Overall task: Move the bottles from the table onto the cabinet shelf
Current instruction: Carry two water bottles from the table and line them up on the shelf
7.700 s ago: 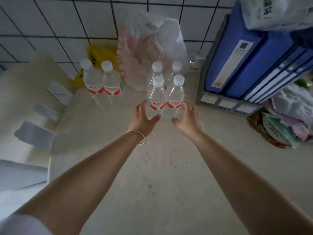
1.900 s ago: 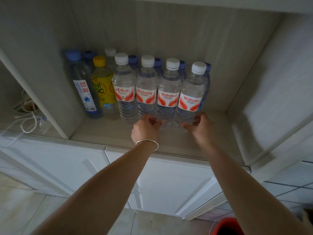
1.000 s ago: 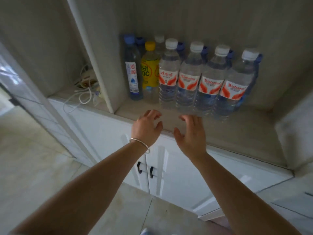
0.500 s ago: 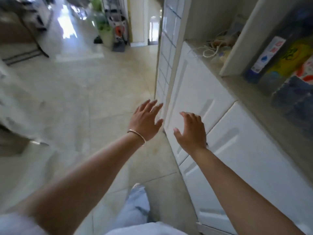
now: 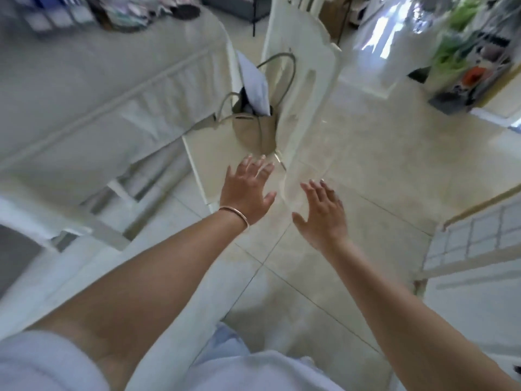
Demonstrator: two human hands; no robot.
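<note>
My left hand [image 5: 248,190], with a thin bangle at the wrist, is stretched out in front of me with its fingers spread and holds nothing. Beside it, my right hand [image 5: 324,213] is likewise empty with fingers apart. Both hover over the tiled floor. The table [image 5: 93,77], draped in a pale cloth, fills the upper left; the view is blurred and no bottles can be made out on it. The cabinet shelf is out of sight.
A white plastic chair [image 5: 298,88] stands just beyond my hands with a beige handbag [image 5: 253,128] on its seat. Blurred clutter lies on the table's far end [image 5: 121,12]. A plant stand [image 5: 465,60] is at the upper right. A tiled wall corner [image 5: 473,244] is at right.
I have turned away from the cabinet: the shelf with its row of bottles has left the view, and the table and chair have come in. Both hands stay empty and spread.
</note>
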